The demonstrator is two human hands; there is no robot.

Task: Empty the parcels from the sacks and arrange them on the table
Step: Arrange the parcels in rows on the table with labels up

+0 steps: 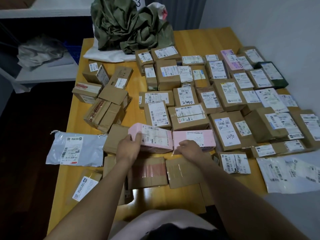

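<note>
Left grip [129,146] clutches the tilted pink parcel [152,137] by its left end. Right grip [188,148] curls over the near edge of the flat pink parcel [195,137], just beside it. Labelled brown parcels [225,101] pack the bench [199,37] in rows on the right. A crumpled green sack [124,26] slumps at the far end.
</note>
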